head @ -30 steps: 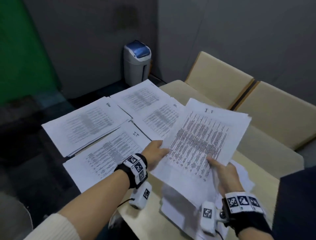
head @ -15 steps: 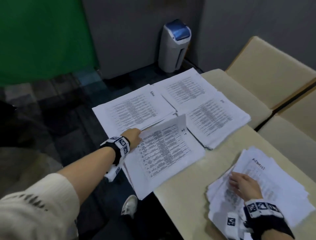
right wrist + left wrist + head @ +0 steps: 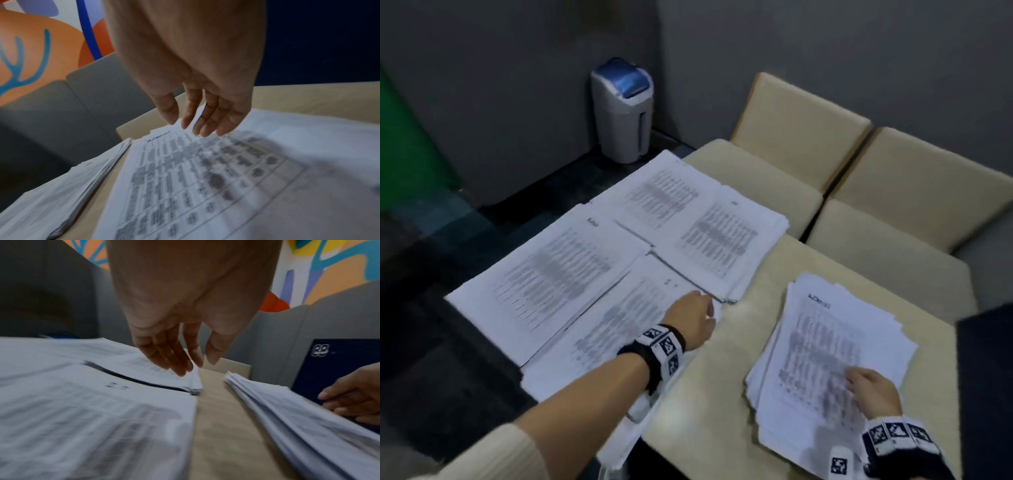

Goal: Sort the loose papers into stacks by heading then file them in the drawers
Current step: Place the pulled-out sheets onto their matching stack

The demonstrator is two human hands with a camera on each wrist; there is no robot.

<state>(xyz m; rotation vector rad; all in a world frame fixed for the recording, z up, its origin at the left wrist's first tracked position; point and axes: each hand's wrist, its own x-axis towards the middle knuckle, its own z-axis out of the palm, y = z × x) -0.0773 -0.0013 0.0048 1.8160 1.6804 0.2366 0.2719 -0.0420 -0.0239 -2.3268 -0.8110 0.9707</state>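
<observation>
Four sorted stacks point(image 3: 571, 274), loose pile point(image 3: 835, 342), left hand point(image 3: 693, 320) relaxed, right hand point(image 3: 873, 390) fingers straight

Head view looks down; wrist views skim close, sharing the table point(image 3: 729, 346).

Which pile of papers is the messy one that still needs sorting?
Start at the beige table and look to its right end, away from the four flat stacks laid side by side on the left. There, alone, sits the loose pile, under the right hand. Unlike its tidy neighbours, its sheets are fanned out with ragged, uneven edges.
</observation>
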